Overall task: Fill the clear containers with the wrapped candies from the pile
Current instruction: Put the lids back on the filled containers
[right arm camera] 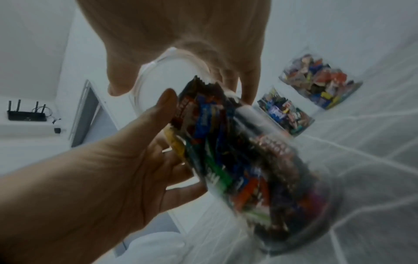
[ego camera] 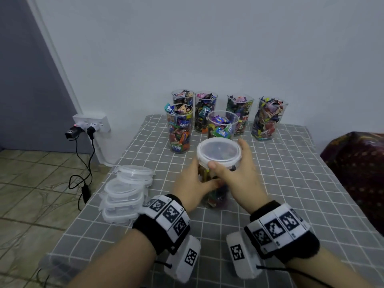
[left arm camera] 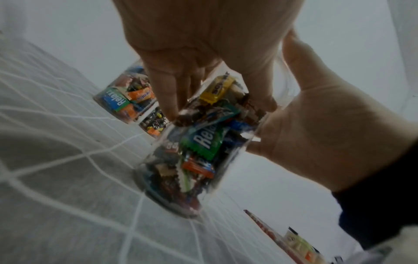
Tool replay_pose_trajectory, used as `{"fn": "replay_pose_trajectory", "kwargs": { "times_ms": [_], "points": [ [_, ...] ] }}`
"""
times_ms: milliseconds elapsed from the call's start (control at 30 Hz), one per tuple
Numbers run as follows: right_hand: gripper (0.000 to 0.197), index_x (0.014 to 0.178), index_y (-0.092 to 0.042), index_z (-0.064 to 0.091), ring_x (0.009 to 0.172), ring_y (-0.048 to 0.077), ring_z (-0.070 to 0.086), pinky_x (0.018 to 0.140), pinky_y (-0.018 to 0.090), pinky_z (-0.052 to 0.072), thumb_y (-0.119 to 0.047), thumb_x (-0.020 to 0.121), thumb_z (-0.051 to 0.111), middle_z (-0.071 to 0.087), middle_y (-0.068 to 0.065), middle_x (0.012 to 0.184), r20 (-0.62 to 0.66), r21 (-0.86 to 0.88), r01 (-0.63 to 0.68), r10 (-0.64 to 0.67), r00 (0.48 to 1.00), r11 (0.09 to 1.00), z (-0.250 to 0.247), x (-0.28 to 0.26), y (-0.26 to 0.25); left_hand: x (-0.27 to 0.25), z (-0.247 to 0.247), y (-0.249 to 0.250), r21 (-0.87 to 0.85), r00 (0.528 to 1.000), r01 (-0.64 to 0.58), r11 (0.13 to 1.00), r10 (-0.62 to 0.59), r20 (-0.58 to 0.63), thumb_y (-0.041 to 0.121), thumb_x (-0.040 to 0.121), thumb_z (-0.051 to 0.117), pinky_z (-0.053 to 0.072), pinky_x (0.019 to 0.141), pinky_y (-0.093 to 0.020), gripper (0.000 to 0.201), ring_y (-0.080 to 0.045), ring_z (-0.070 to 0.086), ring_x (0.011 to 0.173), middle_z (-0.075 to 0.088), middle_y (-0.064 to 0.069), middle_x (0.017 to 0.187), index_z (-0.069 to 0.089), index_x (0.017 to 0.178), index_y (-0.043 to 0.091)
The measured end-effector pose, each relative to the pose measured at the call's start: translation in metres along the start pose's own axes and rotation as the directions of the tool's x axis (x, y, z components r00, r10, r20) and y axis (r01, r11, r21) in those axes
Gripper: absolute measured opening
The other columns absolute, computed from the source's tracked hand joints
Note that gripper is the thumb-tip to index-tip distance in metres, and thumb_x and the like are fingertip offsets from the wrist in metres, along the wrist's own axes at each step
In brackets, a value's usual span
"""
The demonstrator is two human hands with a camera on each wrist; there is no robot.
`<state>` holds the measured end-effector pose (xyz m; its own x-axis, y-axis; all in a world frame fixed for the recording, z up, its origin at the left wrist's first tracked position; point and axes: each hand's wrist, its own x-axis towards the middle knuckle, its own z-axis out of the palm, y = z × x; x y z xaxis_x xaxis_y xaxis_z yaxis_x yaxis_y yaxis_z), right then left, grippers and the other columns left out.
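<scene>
A clear container (ego camera: 216, 196) packed with wrapped candies stands on the grey checked tablecloth (ego camera: 280, 183), near the middle. A clear round lid (ego camera: 219, 149) sits on its mouth. My left hand (ego camera: 193, 181) grips the container's side, fingers curled round the wall (left arm camera: 196, 151). My right hand (ego camera: 236, 173) holds the lid, thumb on the near rim and fingers round the far edge. The right wrist view shows the lid (right arm camera: 167, 80) under my right palm and the left hand's thumb (right arm camera: 167, 100) against the container (right arm camera: 260, 160). No loose pile of candies is in view.
Several more candy-filled clear containers (ego camera: 179, 129) stand in a group behind, near the wall. A stack of clear lids (ego camera: 124, 192) lies at the table's left edge. Plugs and cables (ego camera: 87, 129) hang at a wall socket left. Dark patterned furniture (ego camera: 357, 169) sits right.
</scene>
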<state>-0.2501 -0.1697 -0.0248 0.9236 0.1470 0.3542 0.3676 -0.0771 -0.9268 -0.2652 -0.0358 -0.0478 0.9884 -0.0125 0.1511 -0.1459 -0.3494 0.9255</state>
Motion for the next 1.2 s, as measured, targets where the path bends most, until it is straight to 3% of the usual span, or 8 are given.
{"fn": "replay_pose_trajectory", "kwargs": {
  "times_ms": [100, 367, 567, 700, 833, 900, 1067, 1200],
  "points": [
    [0.065, 0.109, -0.038, 0.046, 0.103, -0.002, 0.059, 0.083, 0.015, 0.047, -0.041, 0.055, 0.083, 0.061, -0.025, 0.105, -0.051, 0.052, 0.048, -0.045, 0.998, 0.997, 0.004, -0.004, 0.004, -0.004, 0.004, 0.0, 0.027, 1.0, -0.015, 1.0, 0.015, -0.023, 0.045, 0.062, 0.067, 0.044, 0.097, -0.027, 0.074, -0.005, 0.055, 0.113, 0.058, 0.017, 0.118, 0.04, 0.13, 0.035],
    [0.066, 0.109, -0.04, 0.042, 0.103, -0.005, 0.057, 0.088, 0.021, 0.047, -0.027, 0.062, 0.087, 0.058, -0.028, 0.107, -0.11, 0.039, 0.04, -0.035, 0.993, 0.998, 0.004, -0.007, 0.012, -0.007, 0.009, 0.005, 0.115, 0.999, 0.014, 0.993, -0.01, -0.039, 0.043, 0.065, 0.067, 0.047, 0.095, -0.037, 0.081, -0.014, 0.057, 0.111, 0.058, 0.007, 0.122, 0.035, 0.138, 0.03],
    [0.064, 0.104, -0.035, 0.044, 0.098, -0.008, 0.058, 0.084, 0.016, 0.047, -0.03, 0.058, 0.087, 0.058, -0.014, 0.108, -0.132, 0.017, 0.018, -0.015, 0.991, 1.0, -0.008, -0.005, 0.01, 0.001, -0.016, 0.026, 0.247, 0.983, -0.004, 0.969, -0.042, 0.181, 0.035, 0.073, 0.078, 0.036, 0.103, -0.023, 0.09, -0.01, 0.044, 0.127, 0.045, 0.004, 0.142, 0.025, 0.144, 0.024],
    [0.062, 0.108, -0.025, 0.041, 0.09, -0.011, 0.054, 0.078, 0.009, 0.042, -0.018, 0.064, 0.085, 0.053, -0.016, 0.104, -0.246, -0.084, 0.009, -0.03, 0.969, 0.996, -0.045, 0.005, 0.005, 0.023, -0.073, 0.035, 0.623, 0.974, 0.137, 0.77, -0.221, 0.058, 0.051, 0.076, 0.069, 0.029, 0.109, -0.032, 0.096, -0.021, 0.034, 0.137, 0.027, -0.005, 0.154, 0.018, 0.149, 0.015],
    [0.07, 0.122, -0.011, 0.04, 0.095, 0.007, 0.054, 0.085, 0.023, 0.042, -0.024, 0.068, 0.083, 0.052, -0.009, 0.108, -0.439, -0.194, -0.07, -0.023, 0.898, 0.979, -0.102, 0.016, -0.001, 0.043, -0.129, 0.014, 0.821, 0.898, 0.348, 0.453, -0.414, -0.152, 0.064, 0.077, 0.06, 0.036, 0.106, -0.038, 0.095, -0.028, 0.041, 0.132, 0.035, -0.012, 0.149, 0.023, 0.148, 0.011],
    [0.078, 0.13, -0.005, 0.035, 0.102, 0.011, 0.047, 0.086, 0.021, 0.035, -0.026, 0.071, 0.082, 0.046, -0.003, 0.114, -0.52, -0.252, -0.121, -0.029, 0.853, 0.96, -0.127, 0.018, 0.0, 0.046, -0.141, -0.002, 0.843, 0.864, 0.398, 0.362, -0.457, -0.212, 0.063, 0.079, 0.059, 0.038, 0.103, -0.037, 0.089, -0.03, 0.045, 0.127, 0.043, -0.014, 0.143, 0.032, 0.143, 0.008],
    [0.086, 0.132, -0.002, 0.033, 0.118, 0.026, 0.049, 0.092, 0.026, 0.037, -0.031, 0.069, 0.082, 0.049, 0.013, 0.13, -0.628, -0.291, -0.233, -0.001, 0.779, 0.928, -0.168, 0.02, 0.02, 0.041, -0.138, -0.022, 0.828, 0.773, 0.481, 0.288, -0.585, -0.246, 0.058, 0.084, 0.056, 0.03, 0.11, -0.036, 0.087, -0.031, 0.035, 0.135, 0.032, -0.016, 0.15, 0.027, 0.145, 0.003],
    [0.088, 0.135, -0.003, 0.03, 0.12, 0.025, 0.048, 0.098, 0.033, 0.04, -0.032, 0.071, 0.081, 0.047, 0.013, 0.132, -0.621, -0.255, -0.244, 0.035, 0.783, 0.935, -0.179, 0.019, 0.032, 0.042, -0.137, -0.026, 0.863, 0.766, 0.442, 0.244, -0.603, -0.222, 0.065, 0.082, 0.051, 0.038, 0.104, -0.034, 0.083, -0.029, 0.047, 0.126, 0.046, -0.015, 0.141, 0.042, 0.136, 0.003]
  ]
}}
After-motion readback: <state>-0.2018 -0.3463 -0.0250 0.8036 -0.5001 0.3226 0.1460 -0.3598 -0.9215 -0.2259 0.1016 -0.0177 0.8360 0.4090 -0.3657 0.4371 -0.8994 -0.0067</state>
